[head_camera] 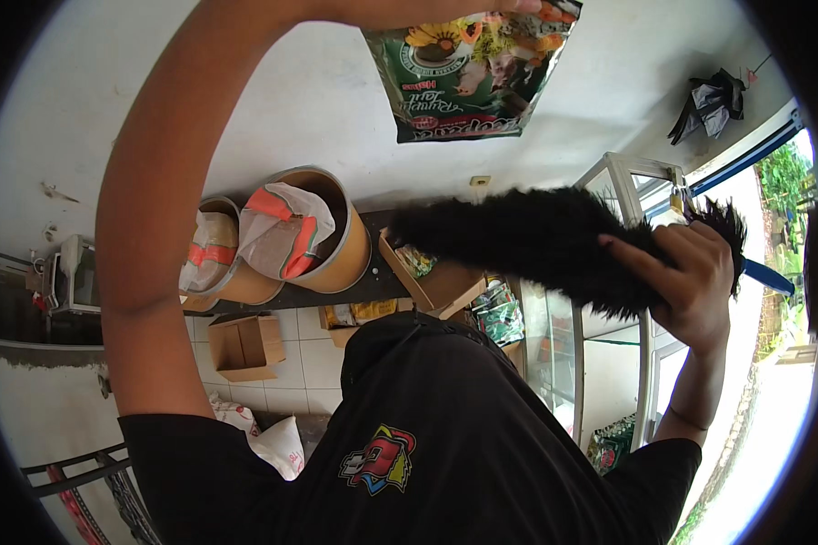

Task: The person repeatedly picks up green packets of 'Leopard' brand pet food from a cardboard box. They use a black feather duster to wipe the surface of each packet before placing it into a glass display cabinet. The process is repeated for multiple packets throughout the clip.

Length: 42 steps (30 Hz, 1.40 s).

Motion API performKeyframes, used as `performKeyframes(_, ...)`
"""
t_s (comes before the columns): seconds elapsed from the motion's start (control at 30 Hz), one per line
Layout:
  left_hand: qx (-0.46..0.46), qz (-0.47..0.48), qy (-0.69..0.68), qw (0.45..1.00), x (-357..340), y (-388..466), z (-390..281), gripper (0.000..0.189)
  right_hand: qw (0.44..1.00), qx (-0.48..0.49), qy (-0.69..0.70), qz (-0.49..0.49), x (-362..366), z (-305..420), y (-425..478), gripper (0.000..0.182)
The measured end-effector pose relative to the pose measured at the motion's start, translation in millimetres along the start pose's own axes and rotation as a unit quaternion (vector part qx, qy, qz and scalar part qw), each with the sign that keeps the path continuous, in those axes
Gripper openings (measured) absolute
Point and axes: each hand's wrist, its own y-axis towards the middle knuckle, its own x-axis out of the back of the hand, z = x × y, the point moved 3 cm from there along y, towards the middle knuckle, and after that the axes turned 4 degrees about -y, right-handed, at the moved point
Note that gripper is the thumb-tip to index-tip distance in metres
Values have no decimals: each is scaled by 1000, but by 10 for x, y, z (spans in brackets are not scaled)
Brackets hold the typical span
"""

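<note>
My left hand (518,7) is at the top rim, mostly cut off. Its visible fingertip lies at the upper edge of a green printed plastic packet (470,82), which hangs upside down before the white wall. Whether the fingers pinch it is hidden. On the right, my right hand (695,279) is closed round a black fluffy duster (532,245). The duster's long head points left, and its blue handle (767,276) sticks out behind the hand.
Two fibre drums (344,255) with plastic bags inside stand by the wall. Beside them are an open cardboard box (443,286) with packets and a glass display cabinet (644,334). An empty carton (245,344) lies on the tiled floor. A bright doorway is at right.
</note>
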Motion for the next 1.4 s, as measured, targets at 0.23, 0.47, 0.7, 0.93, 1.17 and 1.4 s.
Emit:
performKeyframes(0.23,-87,-116,-79,986,-31,-168,127,25,972,-37,224,-63,9,-363,-561,40)
performKeyframes(0.47,-82,-560,104,818,-93,-522,34,20,938,-218,165,-213,102,-788,-1224,36)
performKeyframes(0.7,-265,-508,-599,560,-465,-113,549,18,856,-292,298,-304,-286,-1061,-1436,44)
performKeyframes(0.93,-430,-375,-713,407,-965,347,526,20,865,-237,286,-337,-619,-554,-891,36)
performKeyframes(1.17,-535,-303,-722,317,-1007,653,519,24,888,-192,377,-178,-116,-258,-530,24)
performKeyframes(1.4,-598,-133,-743,270,-1232,870,759,14,883,-230,373,-167,-155,-316,-739,25)
